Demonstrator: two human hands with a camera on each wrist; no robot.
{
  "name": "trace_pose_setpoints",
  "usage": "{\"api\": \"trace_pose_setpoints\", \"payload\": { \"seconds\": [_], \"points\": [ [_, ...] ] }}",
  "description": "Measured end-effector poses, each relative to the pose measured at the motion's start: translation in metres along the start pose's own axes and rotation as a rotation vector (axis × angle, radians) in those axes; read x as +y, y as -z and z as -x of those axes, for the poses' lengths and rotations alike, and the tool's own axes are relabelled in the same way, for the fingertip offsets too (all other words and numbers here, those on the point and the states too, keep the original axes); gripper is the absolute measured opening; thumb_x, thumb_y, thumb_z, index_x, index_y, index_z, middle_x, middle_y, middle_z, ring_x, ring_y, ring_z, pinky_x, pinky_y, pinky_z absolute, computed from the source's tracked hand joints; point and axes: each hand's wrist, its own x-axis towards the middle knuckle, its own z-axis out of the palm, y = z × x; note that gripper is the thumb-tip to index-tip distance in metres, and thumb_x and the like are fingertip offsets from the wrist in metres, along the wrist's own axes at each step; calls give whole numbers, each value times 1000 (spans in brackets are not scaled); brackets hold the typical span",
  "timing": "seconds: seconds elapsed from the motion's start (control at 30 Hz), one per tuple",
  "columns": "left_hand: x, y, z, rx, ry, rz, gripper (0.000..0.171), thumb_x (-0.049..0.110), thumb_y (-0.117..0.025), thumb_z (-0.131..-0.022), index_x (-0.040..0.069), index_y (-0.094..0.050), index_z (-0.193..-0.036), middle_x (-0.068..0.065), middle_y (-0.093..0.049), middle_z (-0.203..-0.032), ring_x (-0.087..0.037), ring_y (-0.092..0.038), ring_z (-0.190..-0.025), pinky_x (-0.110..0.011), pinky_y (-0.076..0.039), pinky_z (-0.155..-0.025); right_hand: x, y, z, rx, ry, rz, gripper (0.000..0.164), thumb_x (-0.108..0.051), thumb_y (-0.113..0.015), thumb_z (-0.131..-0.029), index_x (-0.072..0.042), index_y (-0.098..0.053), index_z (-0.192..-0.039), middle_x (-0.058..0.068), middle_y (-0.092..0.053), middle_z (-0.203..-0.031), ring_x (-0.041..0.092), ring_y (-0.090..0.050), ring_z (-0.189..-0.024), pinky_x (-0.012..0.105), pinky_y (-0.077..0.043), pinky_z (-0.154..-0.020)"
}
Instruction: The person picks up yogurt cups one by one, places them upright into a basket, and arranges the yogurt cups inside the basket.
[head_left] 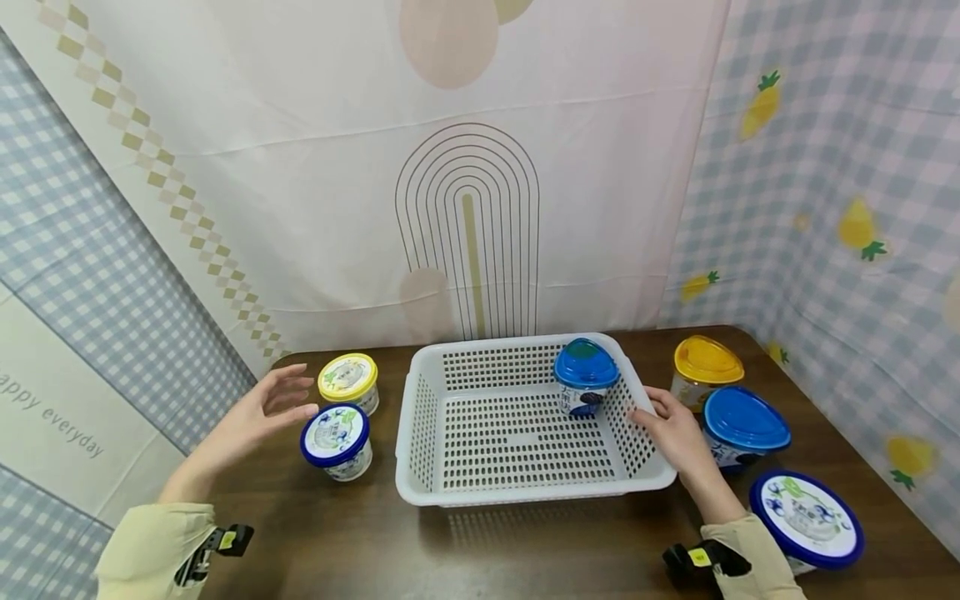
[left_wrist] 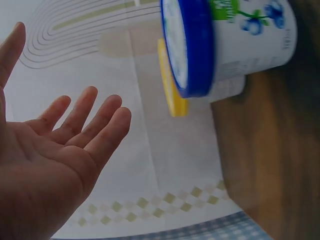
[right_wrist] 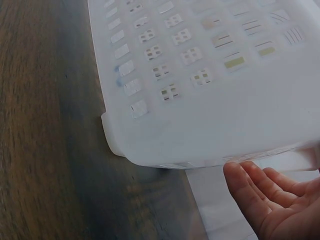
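Note:
A white plastic basket (head_left: pixel 525 493) stands mid-table, and a cup with a clear blue lid (head_left: pixel 585 367) sits inside at its right end. My right hand (head_left: pixel 678 433) grips the basket's right rim; in the right wrist view its fingertips (right_wrist: pixel 235 172) meet the rim. To the left, my left hand (head_left: pixel 273 407) hovers with spread fingers, holding nothing, beside a tub with a dark blue rimmed lid (head_left: pixel 336 432). Just behind that tub is one with a yellow rimmed lid (head_left: pixel 348 377). Both tubs also show above the left palm (left_wrist: pixel 65 155) in the left wrist view.
Right of the basket stand a cup with a yellow lid (head_left: pixel 708 360), a cup with a blue lid (head_left: pixel 746 419) and a larger tub with a blue rimmed lid (head_left: pixel 806 517). A patterned cloth (head_left: pixel 337 250) hangs behind the brown table (head_left: pixel 360 550).

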Motion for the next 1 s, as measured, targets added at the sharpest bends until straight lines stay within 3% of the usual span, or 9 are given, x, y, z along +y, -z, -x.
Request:
{"api": "trace_pose_setpoints", "payload": {
  "seconds": [0.37, 0.57, 0.63, 0.77, 1.0],
  "points": [
    [-28, -14, 7, -26, 33, -19, 76, 23, -68, -97, 1, -25, -156, -28, -42, -148, -46, -45, -132, -26, -46, -93, 1, 1, 1, 0, -4, -6, 62, -25, -60, -100, 0, -34, -151, 30, -50, -143, 44, -64, -110, 51, -57, -86],
    [-37, -20, 11, -54, 58, -8, 81, 24, -69, -97, 0, -21, -157, -28, -38, -152, -48, -40, -136, -56, -42, -102, 2, 1, 1, 2, -13, -10, 62, -25, -60, -100, -1, -34, -151, 30, -50, -143, 43, -64, -111, 51, -57, -86],
    [-38, -21, 12, -60, 67, 0, 82, 24, -69, -97, 0, -19, -158, -28, -35, -153, -49, -37, -137, -60, -41, -102, 2, 1, 1, 1, -14, -8, 62, -26, -60, -100, -1, -34, -151, 30, -50, -144, 43, -64, -111, 51, -56, -87],
    [-41, -22, 15, -67, 80, 15, 84, 23, -69, -96, 0, -16, -158, -29, -30, -155, -50, -34, -138, -64, -38, -103, 2, 0, 0, 1, -6, -8, 62, -26, -60, -100, -1, -34, -151, 30, -50, -143, 43, -64, -111, 51, -57, -86],
    [-51, -30, 19, -76, 75, 16, 87, 17, -72, -94, -4, -16, -157, -33, -29, -154, -51, -39, -135, -59, -41, -102, 2, 0, 0, 0, 3, -15, 62, -27, -60, -101, -1, -35, -151, 30, -50, -143, 42, -65, -110, 51, -57, -86]
  ]
}}
